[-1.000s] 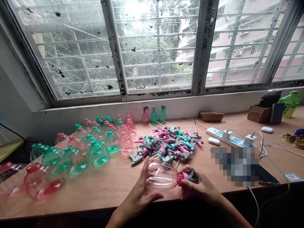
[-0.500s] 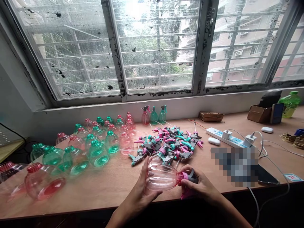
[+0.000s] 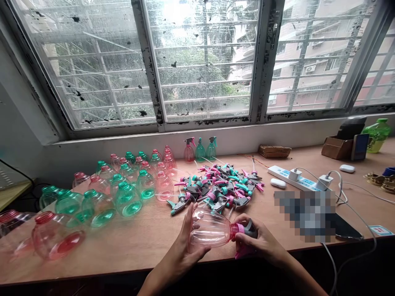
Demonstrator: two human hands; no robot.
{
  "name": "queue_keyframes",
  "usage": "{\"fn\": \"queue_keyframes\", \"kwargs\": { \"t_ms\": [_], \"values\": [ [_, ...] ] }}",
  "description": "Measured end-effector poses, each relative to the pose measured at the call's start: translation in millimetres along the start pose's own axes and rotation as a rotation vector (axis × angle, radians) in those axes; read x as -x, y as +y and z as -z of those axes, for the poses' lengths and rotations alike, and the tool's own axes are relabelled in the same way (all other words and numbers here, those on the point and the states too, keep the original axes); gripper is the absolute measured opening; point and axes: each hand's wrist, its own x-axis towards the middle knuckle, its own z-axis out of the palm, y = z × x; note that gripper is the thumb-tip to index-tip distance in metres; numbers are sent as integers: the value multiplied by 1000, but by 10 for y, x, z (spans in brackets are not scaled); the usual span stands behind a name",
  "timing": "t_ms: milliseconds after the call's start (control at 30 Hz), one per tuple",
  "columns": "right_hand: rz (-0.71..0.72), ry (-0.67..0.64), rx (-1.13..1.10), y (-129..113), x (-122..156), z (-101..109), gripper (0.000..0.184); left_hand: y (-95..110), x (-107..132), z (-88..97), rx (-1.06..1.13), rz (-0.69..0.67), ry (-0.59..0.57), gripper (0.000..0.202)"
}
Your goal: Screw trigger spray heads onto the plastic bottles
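Note:
My left hand (image 3: 182,250) wraps round the body of a clear pink bottle (image 3: 210,228) that lies sideways just above the table's front edge. My right hand (image 3: 259,242) grips the pink and grey spray head (image 3: 245,230) sitting on the bottle's neck. Just behind the bottle lies a heap of loose spray heads (image 3: 219,187) in pink, teal and grey. A crowd of open pink and green bottles (image 3: 123,185) stands to the left.
Three finished spray bottles (image 3: 200,150) stand by the wall under the window. A white power strip (image 3: 293,177) with chargers and cables, a phone (image 3: 347,228), a cardboard box (image 3: 338,147) and a green bottle (image 3: 377,135) sit to the right.
My left fingers have shifted a little on the pink bottle. Everything else stands as before.

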Motion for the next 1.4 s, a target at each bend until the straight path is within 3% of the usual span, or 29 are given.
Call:
{"fn": "queue_keyframes", "kwargs": {
  "t_ms": [333, 633, 1067, 1267, 1400],
  "values": [
    [3, -8, -5, -28, 7, -14, 34, 229, 34, 15, 32, 54, -10, 101],
    [-6, 3, -9, -24, 3, -15, 35, 113, 19, -42, 119, 47, 13, 100],
    [-15, 0, -2, -33, 12, -17, 35, 224, 16, -16, 46, 33, -17, 105],
    [0, 5, 20, -31, 2, -5, 36, 124, 10, -24, -34, -6, 35, 94],
    [1, 14, 29, -37, 2, -11, 36, 108, 23, -23, -40, -8, 36, 100]
  ]
}}
